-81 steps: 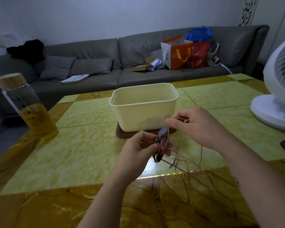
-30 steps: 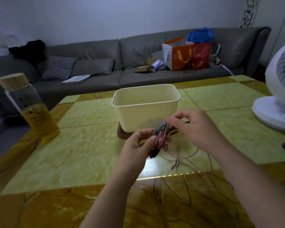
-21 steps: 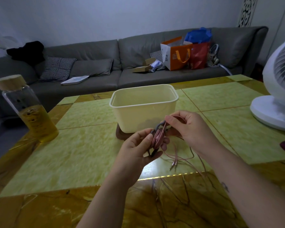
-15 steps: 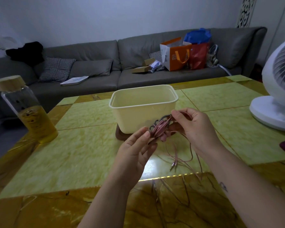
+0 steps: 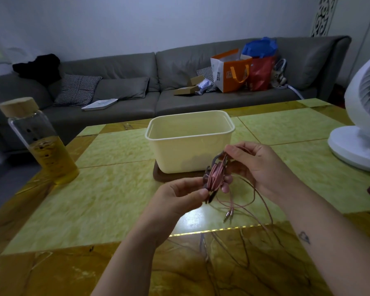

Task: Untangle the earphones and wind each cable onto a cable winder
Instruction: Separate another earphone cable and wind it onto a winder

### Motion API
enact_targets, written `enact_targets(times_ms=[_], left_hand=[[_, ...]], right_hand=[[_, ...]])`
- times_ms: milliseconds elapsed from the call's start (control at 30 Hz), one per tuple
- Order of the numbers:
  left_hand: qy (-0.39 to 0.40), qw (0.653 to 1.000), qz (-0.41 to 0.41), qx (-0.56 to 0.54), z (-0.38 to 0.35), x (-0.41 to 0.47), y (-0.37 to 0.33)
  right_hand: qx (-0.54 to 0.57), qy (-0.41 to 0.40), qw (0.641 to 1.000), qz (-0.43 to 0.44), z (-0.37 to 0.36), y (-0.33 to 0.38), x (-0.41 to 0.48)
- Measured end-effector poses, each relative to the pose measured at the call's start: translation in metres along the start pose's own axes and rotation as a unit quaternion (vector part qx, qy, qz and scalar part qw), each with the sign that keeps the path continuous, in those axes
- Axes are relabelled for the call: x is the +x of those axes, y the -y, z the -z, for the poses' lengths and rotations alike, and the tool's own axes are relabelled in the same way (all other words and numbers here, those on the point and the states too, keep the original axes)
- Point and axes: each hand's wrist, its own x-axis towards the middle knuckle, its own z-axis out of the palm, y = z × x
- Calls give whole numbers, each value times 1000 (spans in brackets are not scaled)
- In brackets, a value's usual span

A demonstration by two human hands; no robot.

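A dark grey cable winder [image 5: 214, 175] with several turns of pink earphone cable round it hangs above the table in front of the cream tub. My left hand [image 5: 179, 197] pinches its lower end between thumb and fingers. At the winder's upper end, my right hand [image 5: 257, 165] pinches the pink cable. Loose pink cable [image 5: 250, 207] trails down from the winder onto the table, ending in two metal plugs [image 5: 228, 216]. A second pink piece shows behind the winder; whether it is another winder I cannot tell.
A cream plastic tub [image 5: 190, 144] stands on a dark wooden coaster [image 5: 158, 176] behind my hands. A glass bottle [image 5: 39, 142] with yellow liquid is at the left, a white fan [image 5: 363, 124] at the right. A grey sofa [image 5: 137, 86] with bags lies beyond the table.
The winder has been turned over in my hands. My left hand, which opened half a second ago, pinches its lower end again. Less loose cable lies on the table.
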Motion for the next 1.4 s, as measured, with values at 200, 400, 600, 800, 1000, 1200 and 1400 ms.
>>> enact_targets(times_ms=[200, 400, 600, 800, 1000, 1200, 1400], left_hand=[[55, 998, 6, -19, -1, -3, -1], [31, 998, 6, -60, -4, -1, 1], [-27, 986, 4, -166, -8, 3, 1], [-128, 965, 28, -226, -8, 10, 4], [-174, 960, 11, -220, -3, 16, 8], [-219, 972, -36, -81, -2, 20, 19], [-194, 978, -57, 56, -8, 17, 17]], right_hand=[[154, 111, 970, -155, 1, 0, -5], [167, 67, 959, -221, -4, -11, -3], [132, 2, 977, -168, -30, -34, -4], [-311, 28, 949, 33, -39, -46, -7], [-556, 92, 811, 157, -36, -37, -11], [-599, 139, 775, 148, -37, -12, -15], [-564, 105, 812, 107, -25, 21, -20]])
